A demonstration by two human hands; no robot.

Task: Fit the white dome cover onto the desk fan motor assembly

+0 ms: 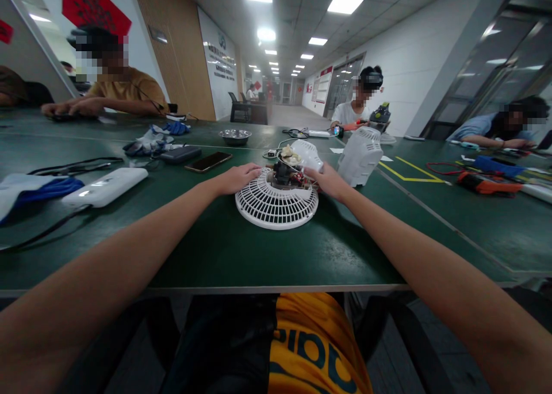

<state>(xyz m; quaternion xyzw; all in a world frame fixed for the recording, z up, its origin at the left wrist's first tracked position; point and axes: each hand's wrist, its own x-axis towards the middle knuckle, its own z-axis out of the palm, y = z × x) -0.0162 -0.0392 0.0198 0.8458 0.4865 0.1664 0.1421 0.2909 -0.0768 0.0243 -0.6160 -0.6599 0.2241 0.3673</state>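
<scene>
A round white fan grille (276, 213) lies on the green table in front of me, with a dark motor (285, 174) and wires on top of it. My left hand (241, 177) rests on the grille's left rim, its fingers stretched out. On the other side, my right hand (325, 179) is at the motor's right, fingers reaching toward the wires; whatever its fingertips hold is too small to name. Behind the motor is a white plastic shell (307, 152). A taller white housing (360, 157) stands upright to the right of my right hand.
Left on the green table (207, 250) are a phone (209, 161), a white power bank (106, 187), a black case (181, 153) and gloves. A metal bowl (235, 137) sits behind. An orange multimeter (487, 183) lies right. Several people sit around.
</scene>
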